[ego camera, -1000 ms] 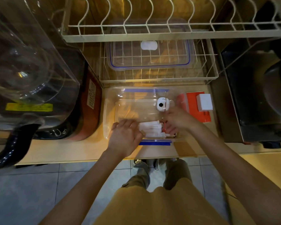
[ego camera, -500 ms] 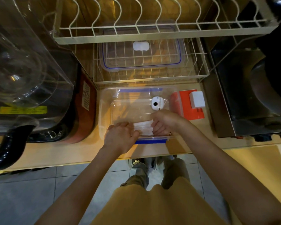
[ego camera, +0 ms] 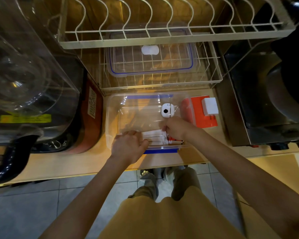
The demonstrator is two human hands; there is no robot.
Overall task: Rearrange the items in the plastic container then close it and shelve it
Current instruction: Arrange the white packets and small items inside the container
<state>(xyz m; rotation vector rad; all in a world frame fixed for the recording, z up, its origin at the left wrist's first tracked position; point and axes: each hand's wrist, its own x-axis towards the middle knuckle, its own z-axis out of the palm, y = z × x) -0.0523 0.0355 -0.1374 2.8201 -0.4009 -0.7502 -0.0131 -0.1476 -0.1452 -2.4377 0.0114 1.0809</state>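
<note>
Single head view — worn, looking steeply down

Close above the wooden counter (ego camera: 72,161); wire rack (ego camera: 162,37) along the top edge — floor tiles (ego camera: 33,207) below.

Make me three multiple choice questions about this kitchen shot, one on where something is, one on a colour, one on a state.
1. Where is the container's lid?
A. On the wire rack above the counter
B. On the floor
C. Under the orange box

2. What colour is the latch strip on the plastic container nearest the person?
A. Green
B. Blue
C. Black

3. What are the left hand and right hand doing?
A. Resting on the counter
B. Lifting the rack
C. Both at the white packets inside the container

Answers: 1 A, the lid lies on the rack's lower tier. 2 B, the strip is blue. 3 C, one hand is at each end of the packets.
</note>
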